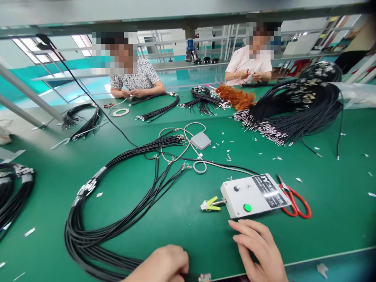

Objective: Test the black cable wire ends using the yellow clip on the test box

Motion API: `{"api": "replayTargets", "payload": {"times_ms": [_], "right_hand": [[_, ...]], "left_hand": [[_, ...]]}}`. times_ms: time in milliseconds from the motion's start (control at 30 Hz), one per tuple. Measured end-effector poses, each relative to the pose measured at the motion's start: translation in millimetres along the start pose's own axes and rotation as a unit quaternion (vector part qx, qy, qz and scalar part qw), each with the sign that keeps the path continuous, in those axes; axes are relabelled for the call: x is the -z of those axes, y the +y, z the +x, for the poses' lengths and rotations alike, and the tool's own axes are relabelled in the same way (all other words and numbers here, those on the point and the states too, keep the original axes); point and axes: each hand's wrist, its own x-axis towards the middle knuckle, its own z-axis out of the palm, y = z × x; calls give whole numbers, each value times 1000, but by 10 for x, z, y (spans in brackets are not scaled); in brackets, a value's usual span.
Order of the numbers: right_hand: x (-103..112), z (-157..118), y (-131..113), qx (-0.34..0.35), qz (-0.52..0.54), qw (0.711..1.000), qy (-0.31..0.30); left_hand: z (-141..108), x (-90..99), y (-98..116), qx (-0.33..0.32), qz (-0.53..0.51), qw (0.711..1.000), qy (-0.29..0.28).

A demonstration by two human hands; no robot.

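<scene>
My left hand (164, 263) is at the bottom edge of the view with its fingers curled in; whatever they hold is hidden. Beside it runs a looped bundle of black cables (79, 235), its stripped wire ends fanned out on the mat. A small pale piece (205, 277) shows at the table's front edge, between my hands. My right hand (260, 248) has its fingers stretched out and holds nothing. Just beyond its fingertips lies a white control box (249, 196) with a green button. A yellow clip (212, 203) sits on the box's metal shaft.
Red-handled scissors (295, 199) lie right of the box. A grey pedal-like block (201, 140) has a coiled cord. A large cable pile (293, 105) is at the right, another bundle (17, 188) at the left. Two people (135, 78) work across the green table (323, 188).
</scene>
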Motion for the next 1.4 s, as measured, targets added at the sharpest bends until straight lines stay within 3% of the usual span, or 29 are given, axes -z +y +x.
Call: {"api": "replayTargets", "payload": {"times_ms": [133,233,300,367,433,633,733,967,1167,1400], "right_hand": [[-33,73,-180,-54,92,994,3],[-110,134,-344,-183,191,964,-42],[-175,171,-433,-304,269,910,-80],[-236,215,-496,-409,357,834,-105],[-281,270,-533,-472,432,761,-109],[-346,416,-557,-530,560,633,-77],[-369,444,-563,-550,586,591,-64],[-480,416,-639,-560,595,575,-32],[-528,362,-661,-550,549,628,-44],[-566,387,-678,-543,524,655,-34]], "left_hand": [[-35,321,72,79,-230,964,108],[-7,368,186,77,-280,944,158],[51,334,254,65,-293,940,163],[118,300,311,48,-290,942,163],[169,285,359,38,-272,945,178],[194,276,437,45,-251,937,240],[200,258,439,44,-254,929,267],[233,227,454,73,-318,894,306],[245,209,470,95,-402,856,310],[257,217,499,102,-469,821,311]]}}
